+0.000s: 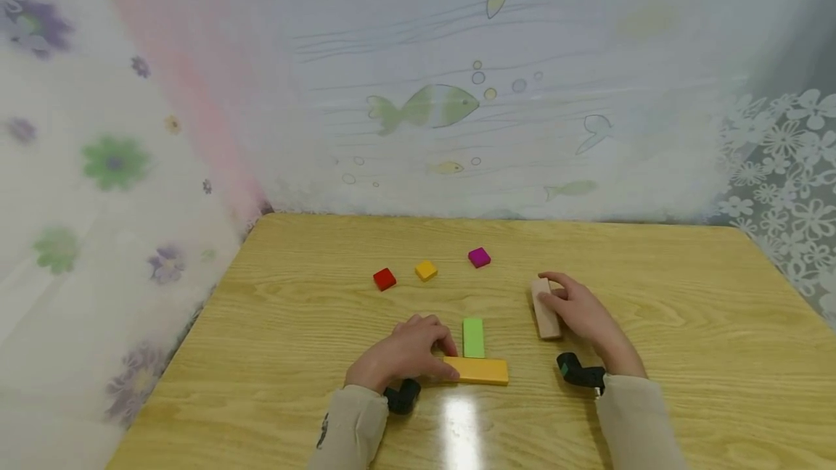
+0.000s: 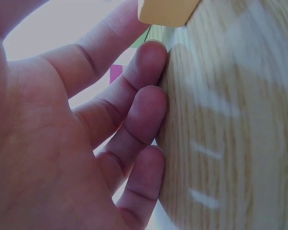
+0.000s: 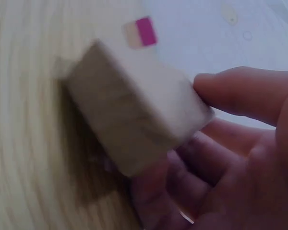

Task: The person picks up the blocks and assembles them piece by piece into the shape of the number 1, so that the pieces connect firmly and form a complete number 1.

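Note:
My left hand is at the left end of a long orange block that lies on the table. Its thumb and index finger pinch that end, one on the near side and one on the far side. In the left wrist view, the other fingertips rest on the table. A light green block lies behind the orange one, its near end against it. On the right, my right hand grips a plain wooden block between thumb and fingers. That block appears tilted close over the table in the right wrist view.
Farther back on the wooden table lie a small red block, a small yellow block and a purple block. A fish-patterned curtain hangs behind the far edge, with a flowered one on the left.

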The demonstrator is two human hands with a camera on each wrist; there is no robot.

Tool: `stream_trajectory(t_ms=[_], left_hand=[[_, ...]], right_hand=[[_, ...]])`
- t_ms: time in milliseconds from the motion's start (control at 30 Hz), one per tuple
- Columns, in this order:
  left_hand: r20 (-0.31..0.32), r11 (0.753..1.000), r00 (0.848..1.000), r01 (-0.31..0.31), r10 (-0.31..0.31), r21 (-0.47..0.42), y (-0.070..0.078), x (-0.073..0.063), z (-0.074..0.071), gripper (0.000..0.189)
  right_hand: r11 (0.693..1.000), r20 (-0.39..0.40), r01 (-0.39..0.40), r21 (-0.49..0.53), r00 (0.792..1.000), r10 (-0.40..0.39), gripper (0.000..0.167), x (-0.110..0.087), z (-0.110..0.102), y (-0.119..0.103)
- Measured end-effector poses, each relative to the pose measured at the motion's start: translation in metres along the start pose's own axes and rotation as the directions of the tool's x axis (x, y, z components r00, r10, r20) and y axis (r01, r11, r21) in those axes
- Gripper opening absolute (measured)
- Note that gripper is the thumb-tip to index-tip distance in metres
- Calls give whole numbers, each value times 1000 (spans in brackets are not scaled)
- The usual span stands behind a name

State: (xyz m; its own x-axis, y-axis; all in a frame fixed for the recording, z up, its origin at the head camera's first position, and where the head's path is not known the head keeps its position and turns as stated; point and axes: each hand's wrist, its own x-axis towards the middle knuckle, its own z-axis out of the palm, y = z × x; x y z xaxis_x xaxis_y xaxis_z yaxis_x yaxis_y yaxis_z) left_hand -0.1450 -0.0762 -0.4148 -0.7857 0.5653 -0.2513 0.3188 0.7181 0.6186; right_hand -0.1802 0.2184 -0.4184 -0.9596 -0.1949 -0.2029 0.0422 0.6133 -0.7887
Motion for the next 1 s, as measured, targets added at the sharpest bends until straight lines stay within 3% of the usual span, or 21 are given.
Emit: stream_trajectory(t_ms=[200,433,767,1000], left_hand=[[2,1000,1000,-5,5,-1,-2,0,0,19],[6,1000,1000,-11,11,9,-1,0,0,19],[-3,1000,1000,-11,11,14,-1,-2,-1,19],[-7,1000,1000,-19,19,11,-2,-2,0,20]], right_hand=[[997,21,9,82,1000,-11,53,1,5,-3],[999,-3,-7,48,1000,7,54,1,10,-3],[996,1,10,84,1000,-10,50,10,29,-10],[980,-30,-1,197,1000,7,46,17,36,-12]])
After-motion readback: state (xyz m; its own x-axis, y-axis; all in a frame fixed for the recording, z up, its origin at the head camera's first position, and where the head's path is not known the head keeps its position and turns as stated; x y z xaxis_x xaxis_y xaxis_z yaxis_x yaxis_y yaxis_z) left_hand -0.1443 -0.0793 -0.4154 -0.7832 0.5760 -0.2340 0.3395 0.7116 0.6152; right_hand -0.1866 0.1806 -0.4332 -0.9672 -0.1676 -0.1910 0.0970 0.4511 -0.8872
